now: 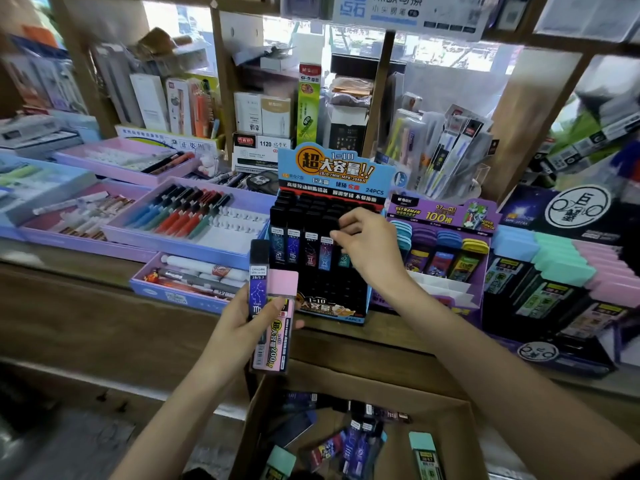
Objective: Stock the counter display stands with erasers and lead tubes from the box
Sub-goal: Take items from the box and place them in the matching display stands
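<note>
Seating black lead tube [326, 254] in blue cardboard display stand [329, 168]: right hand [367, 251] pinches its cap; left hand [242, 323] grips two spare tubes [275, 341] (staged next).

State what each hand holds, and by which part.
Left hand grips a dark tube and a pink tube around their middles. Right hand seems to pinch a racked tube's top.
</note>
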`<action>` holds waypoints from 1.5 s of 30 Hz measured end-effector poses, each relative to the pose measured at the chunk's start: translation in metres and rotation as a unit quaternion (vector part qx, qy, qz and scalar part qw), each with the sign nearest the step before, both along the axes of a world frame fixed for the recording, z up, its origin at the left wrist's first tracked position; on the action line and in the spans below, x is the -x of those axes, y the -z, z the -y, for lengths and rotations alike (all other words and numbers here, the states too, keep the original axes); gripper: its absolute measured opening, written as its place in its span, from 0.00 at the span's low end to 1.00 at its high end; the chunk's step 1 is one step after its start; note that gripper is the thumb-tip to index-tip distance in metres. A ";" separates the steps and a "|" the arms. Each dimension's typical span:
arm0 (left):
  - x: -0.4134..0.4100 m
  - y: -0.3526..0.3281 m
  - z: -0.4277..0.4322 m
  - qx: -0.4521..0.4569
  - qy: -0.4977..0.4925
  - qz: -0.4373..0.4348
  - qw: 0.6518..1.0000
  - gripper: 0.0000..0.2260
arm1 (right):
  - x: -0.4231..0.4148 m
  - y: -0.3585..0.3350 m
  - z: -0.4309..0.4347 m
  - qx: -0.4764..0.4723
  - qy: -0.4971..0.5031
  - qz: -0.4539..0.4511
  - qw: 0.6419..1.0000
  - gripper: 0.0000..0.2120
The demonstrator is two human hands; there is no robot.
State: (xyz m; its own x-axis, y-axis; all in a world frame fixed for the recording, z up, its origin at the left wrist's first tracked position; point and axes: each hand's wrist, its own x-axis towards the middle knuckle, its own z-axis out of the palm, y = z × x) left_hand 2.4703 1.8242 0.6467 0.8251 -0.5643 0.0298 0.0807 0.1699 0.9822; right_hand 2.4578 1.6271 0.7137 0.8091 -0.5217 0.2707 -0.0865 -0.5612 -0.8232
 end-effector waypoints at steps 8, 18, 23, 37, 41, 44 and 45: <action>0.012 -0.010 0.018 0.005 0.028 0.035 0.999 0.12 | 0.043 -0.006 -0.015 0.181 0.004 -0.021 0.983 0.16; 0.044 -0.023 0.074 -0.018 0.099 0.114 0.988 0.14 | 0.107 -0.015 0.022 -0.092 -0.107 -0.056 0.988 0.05; 0.054 -0.023 0.108 -0.018 0.085 0.104 0.991 0.05 | 0.154 -0.029 0.075 -0.096 -0.019 0.034 0.995 0.09; 0.088 -0.024 0.162 -0.018 0.129 0.078 0.988 0.13 | 0.271 -0.036 0.197 0.116 0.104 0.042 0.987 0.09; 0.094 -0.024 0.166 -0.028 0.140 0.088 0.986 0.08 | 0.278 -0.026 0.204 0.149 0.100 0.013 0.984 0.09; 0.097 -0.024 0.169 -0.029 0.143 0.102 0.984 0.07 | 0.279 -0.025 0.207 0.142 0.087 0.022 0.986 0.12; 0.099 -0.024 0.170 -0.030 0.144 0.109 0.983 0.07 | 0.279 -0.024 0.208 0.138 0.084 0.023 0.987 0.12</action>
State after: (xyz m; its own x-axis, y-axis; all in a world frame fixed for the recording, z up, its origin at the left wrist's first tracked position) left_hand 2.3715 1.6543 0.6710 0.6085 -0.7797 0.1475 -0.0955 0.1126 0.9890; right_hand 2.1785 1.4195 0.7380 0.7013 -0.5483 0.4556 -0.1640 -0.7460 -0.6455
